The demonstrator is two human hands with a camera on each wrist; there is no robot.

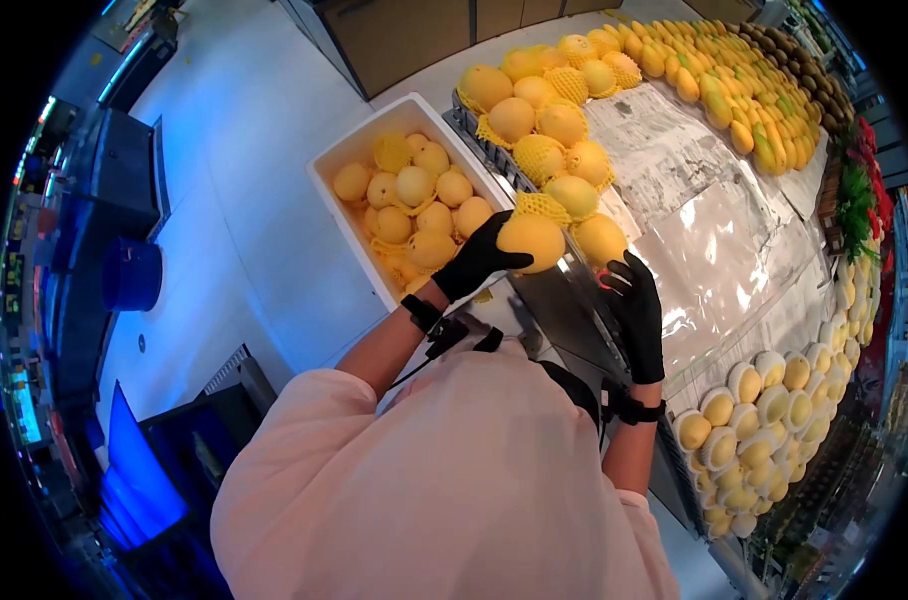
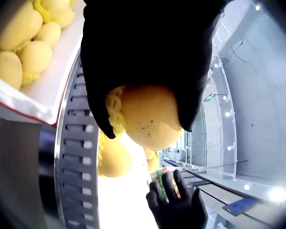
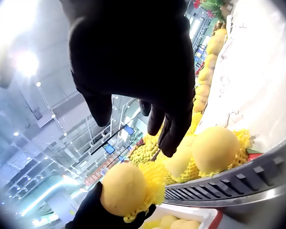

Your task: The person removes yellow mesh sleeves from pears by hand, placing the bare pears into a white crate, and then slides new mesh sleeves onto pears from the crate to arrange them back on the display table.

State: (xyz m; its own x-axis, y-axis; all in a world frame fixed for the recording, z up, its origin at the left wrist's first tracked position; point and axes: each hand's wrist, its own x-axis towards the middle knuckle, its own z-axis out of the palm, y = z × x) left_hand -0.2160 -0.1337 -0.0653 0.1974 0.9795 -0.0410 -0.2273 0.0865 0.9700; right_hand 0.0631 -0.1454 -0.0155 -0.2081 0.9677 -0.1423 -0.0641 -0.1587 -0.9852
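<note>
My black-gloved left hand (image 1: 477,258) grips a round yellow fruit (image 1: 531,242) partly wrapped in a yellow foam net, between the white box and the display stand. The left wrist view shows thumb and fingers around its sides, with small dark specks on its skin. My black-gloved right hand (image 1: 634,308) holds nothing; its fingers are loosely bent near the front end of the netted fruit row. Another yellow fruit (image 1: 601,240) lies on the stand just beyond those fingertips. In the right wrist view, the gripped fruit (image 3: 124,189) appears below the right hand.
A white foam box (image 1: 319,180) of similar fruit stands left of the stand. The stand has a grey slatted edge (image 2: 78,157). Mangoes (image 1: 734,95) are piled at the back, and pale fruits in white foam sleeves (image 1: 759,430) sit at the right. Plastic sheeting (image 1: 694,260) covers the middle.
</note>
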